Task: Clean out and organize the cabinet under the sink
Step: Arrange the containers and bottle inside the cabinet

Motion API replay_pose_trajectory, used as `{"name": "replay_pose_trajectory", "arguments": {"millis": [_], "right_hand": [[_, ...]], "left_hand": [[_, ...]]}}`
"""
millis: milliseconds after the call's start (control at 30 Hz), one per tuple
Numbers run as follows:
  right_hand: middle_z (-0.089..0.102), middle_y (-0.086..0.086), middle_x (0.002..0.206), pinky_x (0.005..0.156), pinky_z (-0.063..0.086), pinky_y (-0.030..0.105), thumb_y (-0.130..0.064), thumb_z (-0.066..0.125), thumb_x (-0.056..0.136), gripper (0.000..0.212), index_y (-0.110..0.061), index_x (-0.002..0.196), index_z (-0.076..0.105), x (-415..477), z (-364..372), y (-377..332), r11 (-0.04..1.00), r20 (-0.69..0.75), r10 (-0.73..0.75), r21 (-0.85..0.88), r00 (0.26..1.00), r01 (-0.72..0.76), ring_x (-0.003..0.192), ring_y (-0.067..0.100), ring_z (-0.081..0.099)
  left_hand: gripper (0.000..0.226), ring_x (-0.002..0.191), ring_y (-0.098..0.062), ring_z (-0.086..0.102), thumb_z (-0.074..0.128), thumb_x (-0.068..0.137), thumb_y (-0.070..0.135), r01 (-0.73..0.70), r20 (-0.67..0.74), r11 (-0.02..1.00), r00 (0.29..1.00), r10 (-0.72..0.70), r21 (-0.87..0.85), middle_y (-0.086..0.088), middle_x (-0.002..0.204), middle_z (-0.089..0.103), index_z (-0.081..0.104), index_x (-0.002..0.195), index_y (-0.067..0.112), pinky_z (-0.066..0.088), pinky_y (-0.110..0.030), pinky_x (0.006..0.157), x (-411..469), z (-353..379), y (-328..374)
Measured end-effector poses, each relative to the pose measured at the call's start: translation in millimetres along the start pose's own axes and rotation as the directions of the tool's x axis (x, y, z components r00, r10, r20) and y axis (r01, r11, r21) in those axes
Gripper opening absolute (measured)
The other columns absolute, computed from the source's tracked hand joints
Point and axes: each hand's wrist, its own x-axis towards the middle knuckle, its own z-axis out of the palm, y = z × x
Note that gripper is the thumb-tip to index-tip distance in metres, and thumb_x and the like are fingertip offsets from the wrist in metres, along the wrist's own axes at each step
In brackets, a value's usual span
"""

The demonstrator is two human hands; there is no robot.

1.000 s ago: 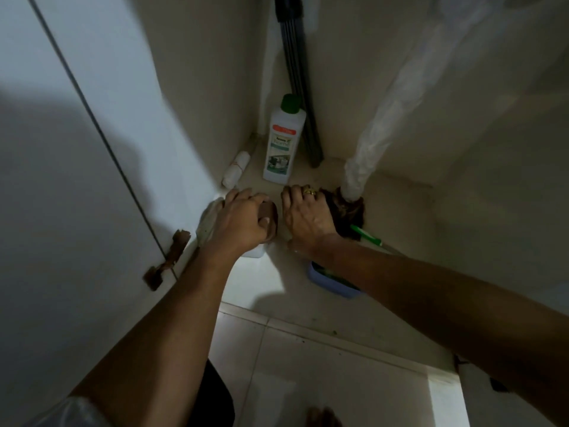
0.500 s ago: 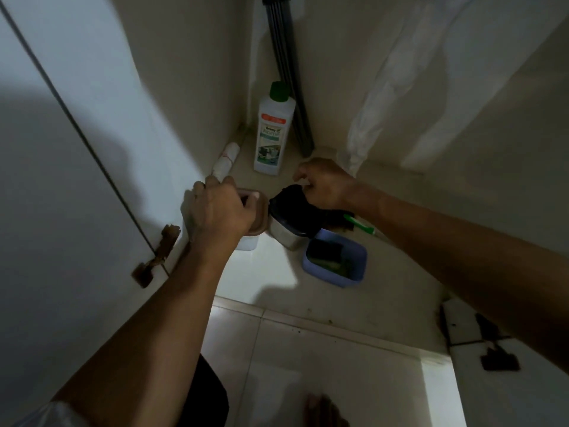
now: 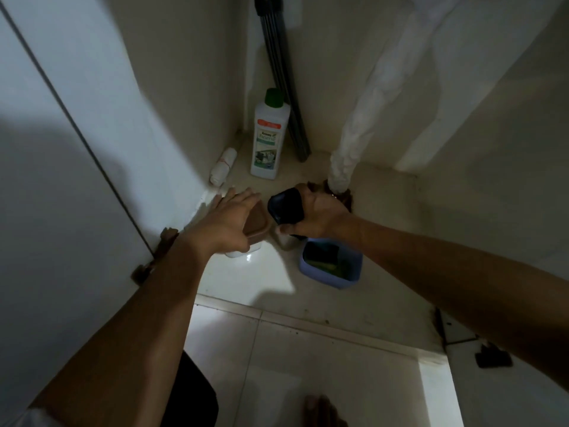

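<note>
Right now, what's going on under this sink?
A person is reaching into the cabinet with both hands. The left hand rests on a brown-lidded container, fingers spread rather than gripping. The right hand grasps a black-lidded container beside it. A blue tub holding something green sits in front on the cabinet floor. A white bottle with a green cap stands in the back corner.

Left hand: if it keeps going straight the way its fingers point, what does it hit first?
The left hand points up-left toward the cabinet's side wall. That wall looks like the first contact, low down. The small white roll lies just right of that line, so a slight drift could catch it; depth is unclear.
</note>
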Motion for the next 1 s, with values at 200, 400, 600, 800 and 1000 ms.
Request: {"name": "replay_pose_trajectory", "arguments": {"millis": [200,400,600,800,1000], "right_hand": [[0.051,0.014,0.141,0.105,0.049,0.041,-0.066,0.084,0.064,0.112,-0.014,0.149,0.033,0,1,-5,0.995,-0.037,0.081,0.061,0.996,-0.079,0.127,0.033,0.053],[0.057,0.018,0.131,0.075,0.046,0.032,-0.079,0.070,0.068,0.113,-0.014,0.152,0.033,-3,-27,-18,0.979,-0.371,0.198,0.035,0.907,-0.200,0.108,0.036,0.064],[0.052,0.012,0.129,0.076,0.043,0.035,-0.096,0.054,0.054,0.121,-0.021,0.147,0.033,-11,-76,-46,0.952,-0.354,0.270,0.236,0.896,-0.194,0.112,0.033,0.060],[0.061,0.001,0.140,0.095,0.054,0.037,-0.092,0.061,0.063,0.103,-0.033,0.147,0.048,-12,-64,-78,0.928,-0.097,0.153,0.356,0.983,-0.109,0.125,0.024,0.059],[0.057,0.008,0.139,0.096,0.056,0.042,-0.097,0.059,0.056,0.125,-0.022,0.153,0.036,-8,-55,-97,0.977,-0.084,0.132,0.177,0.988,-0.115,0.122,0.028,0.060]], "left_hand": [[0.135,0.148,-0.039,0.043,0.097,0.060,0.053,0.164,-0.071,0.986,0.984,-0.164,-0.016,-0.009,0.165,0.037,0.017,0.166,0.031,0.044,-0.059,0.118,-9,-5,-14],[0.143,0.138,-0.036,0.054,0.104,0.057,0.030,0.206,-0.036,0.928,0.973,-0.228,-0.310,-0.010,0.153,0.052,0.015,0.169,0.023,0.052,-0.053,0.112,-13,-4,-22],[0.152,0.144,-0.035,0.049,0.104,0.052,0.029,0.209,-0.055,0.895,0.967,-0.250,-0.394,-0.006,0.155,0.053,0.006,0.169,0.033,0.048,-0.055,0.114,-10,2,-21],[0.136,0.120,-0.028,0.069,0.103,0.034,0.021,0.235,0.025,0.682,0.953,-0.303,-0.693,-0.002,0.132,0.071,0.044,0.155,0.035,0.067,-0.048,0.087,-14,-2,-42],[0.100,0.110,-0.029,0.074,0.101,0.032,0.021,0.309,0.122,0.613,0.937,-0.328,-0.727,-0.010,0.118,0.077,0.069,0.127,0.017,0.065,-0.051,0.092,-21,1,-53]]}}
